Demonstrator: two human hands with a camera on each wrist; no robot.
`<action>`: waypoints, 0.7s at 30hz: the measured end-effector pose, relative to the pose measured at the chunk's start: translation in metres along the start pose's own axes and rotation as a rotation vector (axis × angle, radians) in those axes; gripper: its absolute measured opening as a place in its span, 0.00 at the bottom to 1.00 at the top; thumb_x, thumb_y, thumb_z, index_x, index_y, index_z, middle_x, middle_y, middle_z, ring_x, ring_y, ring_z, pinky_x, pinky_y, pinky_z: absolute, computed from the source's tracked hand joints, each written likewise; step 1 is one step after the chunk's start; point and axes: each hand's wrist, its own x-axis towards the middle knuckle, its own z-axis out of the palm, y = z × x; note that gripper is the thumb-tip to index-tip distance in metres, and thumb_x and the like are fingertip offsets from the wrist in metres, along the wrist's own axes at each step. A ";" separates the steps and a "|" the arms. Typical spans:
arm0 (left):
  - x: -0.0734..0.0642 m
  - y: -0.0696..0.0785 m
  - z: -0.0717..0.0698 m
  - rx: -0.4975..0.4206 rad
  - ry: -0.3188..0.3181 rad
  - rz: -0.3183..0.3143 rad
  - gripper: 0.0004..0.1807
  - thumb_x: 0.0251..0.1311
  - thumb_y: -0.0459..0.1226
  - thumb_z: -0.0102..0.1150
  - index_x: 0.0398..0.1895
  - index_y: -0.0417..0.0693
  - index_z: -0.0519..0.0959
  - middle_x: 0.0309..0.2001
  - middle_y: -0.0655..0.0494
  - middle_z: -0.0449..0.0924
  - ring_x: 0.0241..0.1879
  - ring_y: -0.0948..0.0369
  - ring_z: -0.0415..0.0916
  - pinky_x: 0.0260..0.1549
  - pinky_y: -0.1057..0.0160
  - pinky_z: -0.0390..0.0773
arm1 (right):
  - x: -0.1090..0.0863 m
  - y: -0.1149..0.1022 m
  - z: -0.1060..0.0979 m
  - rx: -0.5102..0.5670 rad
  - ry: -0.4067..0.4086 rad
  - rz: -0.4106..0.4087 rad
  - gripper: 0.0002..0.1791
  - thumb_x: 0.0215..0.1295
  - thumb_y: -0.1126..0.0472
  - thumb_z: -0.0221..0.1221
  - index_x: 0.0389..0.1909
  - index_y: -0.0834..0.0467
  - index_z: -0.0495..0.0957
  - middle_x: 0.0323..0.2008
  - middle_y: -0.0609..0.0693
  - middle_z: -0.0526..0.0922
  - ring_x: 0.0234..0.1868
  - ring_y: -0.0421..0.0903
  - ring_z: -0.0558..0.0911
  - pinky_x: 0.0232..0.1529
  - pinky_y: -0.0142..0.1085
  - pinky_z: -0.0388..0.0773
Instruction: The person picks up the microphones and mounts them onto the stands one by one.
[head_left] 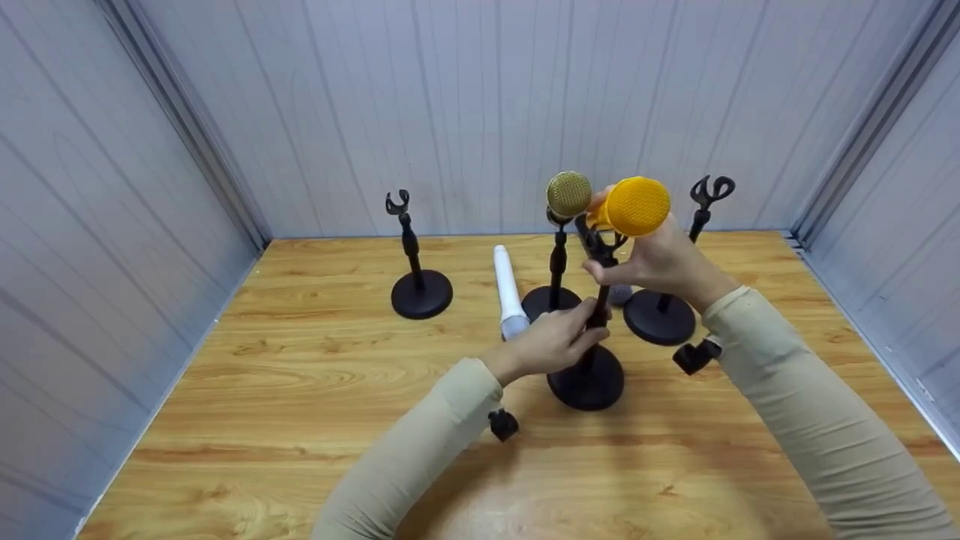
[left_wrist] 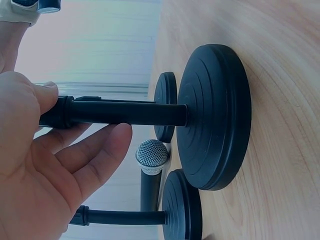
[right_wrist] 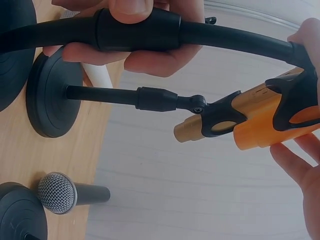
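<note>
Head view, right of centre: an orange microphone sits high over the tabletop, at the top of a black stand, its round mesh head facing the camera and its body running back to the left. In the right wrist view its long axis slants from the tail, right of centre, up to the right edge; the dark clip overlaps the body, though whether it is fully seated cannot be told. The right hand pinches this microphone, its grip reaching the pole's top with the thumb. The left hand has its grip curled round the same pole lower down.

Just beside, a gold microphone rests in another stand's clip, nearly parallel to the orange one; a mark on its body is too small to read. Near centre, a white microphone lies with its tail toward the back wall and its grille near the left hand.

The tabletop's rear edge meets that wall mid-frame, and its side edges spread toward the lower corners. A wide strip of wood separates the left stand from the left edge; at right, the right stand is partly hidden behind the right hand.
</note>
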 end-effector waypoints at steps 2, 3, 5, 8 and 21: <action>0.000 0.000 0.001 0.000 0.003 0.003 0.13 0.80 0.44 0.44 0.53 0.44 0.67 0.34 0.57 0.74 0.30 0.62 0.74 0.30 0.65 0.74 | -0.001 -0.001 0.000 0.000 -0.003 0.016 0.40 0.42 0.66 0.77 0.59 0.66 0.71 0.54 0.55 0.79 0.54 0.49 0.77 0.61 0.39 0.71; 0.000 0.000 0.001 0.000 0.003 0.004 0.13 0.80 0.45 0.44 0.53 0.44 0.67 0.35 0.58 0.74 0.30 0.62 0.74 0.30 0.66 0.74 | -0.001 -0.001 0.000 0.001 -0.004 0.020 0.40 0.43 0.66 0.77 0.59 0.66 0.71 0.54 0.56 0.79 0.54 0.49 0.77 0.61 0.39 0.71; 0.000 0.000 0.002 0.002 0.006 0.004 0.13 0.80 0.45 0.44 0.54 0.44 0.67 0.36 0.58 0.75 0.31 0.63 0.74 0.31 0.66 0.75 | -0.001 -0.001 0.000 -0.001 -0.006 0.021 0.39 0.44 0.65 0.77 0.59 0.66 0.71 0.54 0.56 0.79 0.55 0.49 0.77 0.61 0.40 0.71; 0.000 0.000 0.002 0.003 0.007 -0.001 0.13 0.80 0.45 0.44 0.55 0.45 0.68 0.36 0.59 0.75 0.31 0.63 0.75 0.32 0.66 0.75 | -0.001 0.000 0.000 -0.009 -0.001 0.004 0.39 0.44 0.64 0.76 0.59 0.66 0.71 0.54 0.57 0.79 0.54 0.51 0.78 0.61 0.41 0.71; 0.000 0.000 0.001 0.002 -0.012 -0.019 0.14 0.80 0.45 0.44 0.53 0.43 0.67 0.32 0.57 0.73 0.29 0.61 0.74 0.30 0.64 0.73 | -0.002 -0.001 0.000 -0.020 0.009 0.008 0.37 0.44 0.63 0.76 0.57 0.65 0.73 0.53 0.57 0.79 0.53 0.50 0.79 0.60 0.41 0.73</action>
